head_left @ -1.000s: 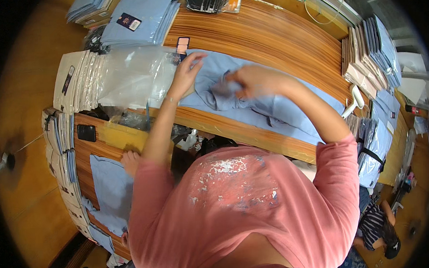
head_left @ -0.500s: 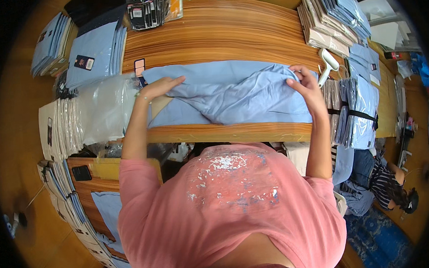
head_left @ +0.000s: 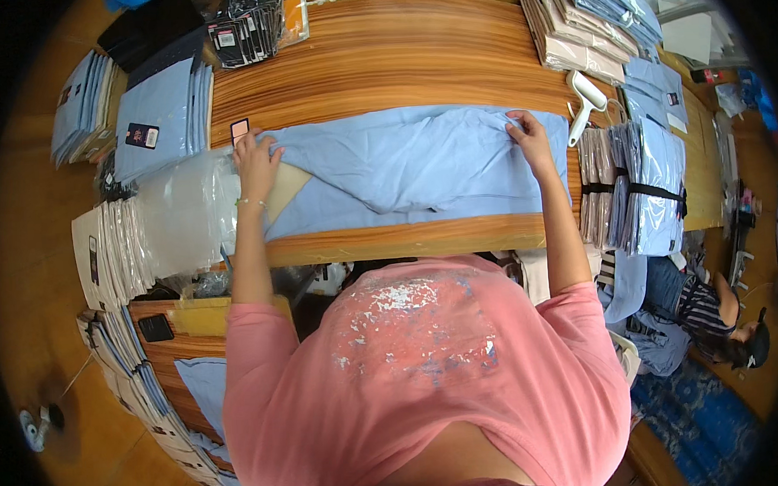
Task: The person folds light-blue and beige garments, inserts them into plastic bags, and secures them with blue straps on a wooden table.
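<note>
A long piece of light blue cloth, which looks like a pair of trousers (head_left: 403, 168), lies stretched across the wooden table. Its upper layer is wrinkled, and a beige patch shows at the left end. At the upper left corner my left hand (head_left: 258, 166) is closed on the cloth, fingers curled over its edge. My right hand (head_left: 530, 137) pinches the cloth near the far edge at the right end. Just beyond my left hand lies a small dark-edged tag (head_left: 240, 128), partly covered by the fingers.
Left of the cloth are clear plastic bags (head_left: 183, 204) and packed blue garments (head_left: 153, 110). A white lint roller (head_left: 585, 104) lies at the right, near strapped packed garments (head_left: 656, 188). More packs (head_left: 571, 40) are stacked far right. A phone (head_left: 156, 328) lies lower left. Another person (head_left: 709, 311) is at the right.
My left hand has moved left to the cloth's corner, and its fingers now curl over the edge. My right hand has shifted slightly left. The upper layer lies flatter and more spread out.
</note>
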Demonstrator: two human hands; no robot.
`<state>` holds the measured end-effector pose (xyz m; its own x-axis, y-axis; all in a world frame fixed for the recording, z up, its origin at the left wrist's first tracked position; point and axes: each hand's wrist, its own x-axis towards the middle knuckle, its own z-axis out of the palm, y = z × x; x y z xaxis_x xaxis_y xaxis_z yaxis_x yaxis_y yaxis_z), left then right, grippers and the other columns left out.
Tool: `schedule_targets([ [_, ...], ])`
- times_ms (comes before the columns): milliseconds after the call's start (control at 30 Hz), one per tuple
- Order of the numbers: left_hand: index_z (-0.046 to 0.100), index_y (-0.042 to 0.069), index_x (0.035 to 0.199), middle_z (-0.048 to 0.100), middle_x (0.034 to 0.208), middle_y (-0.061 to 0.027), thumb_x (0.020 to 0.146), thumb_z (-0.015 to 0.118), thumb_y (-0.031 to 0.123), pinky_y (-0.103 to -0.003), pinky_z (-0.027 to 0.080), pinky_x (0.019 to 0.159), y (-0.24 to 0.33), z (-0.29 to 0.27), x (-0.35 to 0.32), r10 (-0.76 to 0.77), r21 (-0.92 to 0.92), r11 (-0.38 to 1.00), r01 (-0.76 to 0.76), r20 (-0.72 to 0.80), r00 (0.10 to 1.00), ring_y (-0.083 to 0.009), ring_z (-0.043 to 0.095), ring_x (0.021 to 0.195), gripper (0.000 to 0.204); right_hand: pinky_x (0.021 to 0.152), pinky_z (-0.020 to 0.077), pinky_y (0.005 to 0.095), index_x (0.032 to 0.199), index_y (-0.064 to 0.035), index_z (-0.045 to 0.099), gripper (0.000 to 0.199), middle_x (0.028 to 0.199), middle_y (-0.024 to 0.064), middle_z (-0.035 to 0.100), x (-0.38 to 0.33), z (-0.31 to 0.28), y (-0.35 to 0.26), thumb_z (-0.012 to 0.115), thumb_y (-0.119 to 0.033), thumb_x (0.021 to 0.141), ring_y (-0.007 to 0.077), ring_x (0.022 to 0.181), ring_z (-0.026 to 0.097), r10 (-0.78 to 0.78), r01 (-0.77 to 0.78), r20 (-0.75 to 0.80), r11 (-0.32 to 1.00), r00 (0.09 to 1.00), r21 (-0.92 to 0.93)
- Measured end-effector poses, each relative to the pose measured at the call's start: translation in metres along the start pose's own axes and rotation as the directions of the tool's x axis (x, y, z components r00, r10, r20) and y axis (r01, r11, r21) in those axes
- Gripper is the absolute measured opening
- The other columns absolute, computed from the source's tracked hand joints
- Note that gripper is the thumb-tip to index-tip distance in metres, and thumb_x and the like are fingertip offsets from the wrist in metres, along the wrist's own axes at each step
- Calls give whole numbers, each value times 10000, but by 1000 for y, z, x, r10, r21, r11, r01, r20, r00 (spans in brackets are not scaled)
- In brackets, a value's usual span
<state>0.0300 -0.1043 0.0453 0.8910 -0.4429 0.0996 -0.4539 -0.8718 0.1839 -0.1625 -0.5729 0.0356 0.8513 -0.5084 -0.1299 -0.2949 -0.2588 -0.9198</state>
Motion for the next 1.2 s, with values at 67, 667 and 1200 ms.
schedule_targets([
  [67,536,68,1153,465,1232,-167,783,652,267,-468,270,994,31,1,-3,32,16,999,-28,-307,951,-335,362,1200,435,731,442,295,1001,-50,622,213,851,62,576,-2,-6,16,649,-113,799,186,807,535,-142,127,-57,969,988,-211],
  [667,322,44,1379,244,1453,-179,876,512,284,-569,168,1059,290,92,-44,579,-251,797,-549,59,813,-347,178,1360,589,755,493,356,1085,68,547,433,938,183,649,-48,-97,67,683,-180,758,270,845,635,158,-161,-52,985,986,-67],
  [1200,475,-38,1223,552,1184,-135,868,596,223,-327,446,903,321,41,-34,168,-788,-142,599,578,799,-186,528,1085,457,882,456,301,1357,-40,308,595,1204,107,521,-72,-58,-63,570,-26,823,193,1070,547,-46,-389,638,759,768,522],
])
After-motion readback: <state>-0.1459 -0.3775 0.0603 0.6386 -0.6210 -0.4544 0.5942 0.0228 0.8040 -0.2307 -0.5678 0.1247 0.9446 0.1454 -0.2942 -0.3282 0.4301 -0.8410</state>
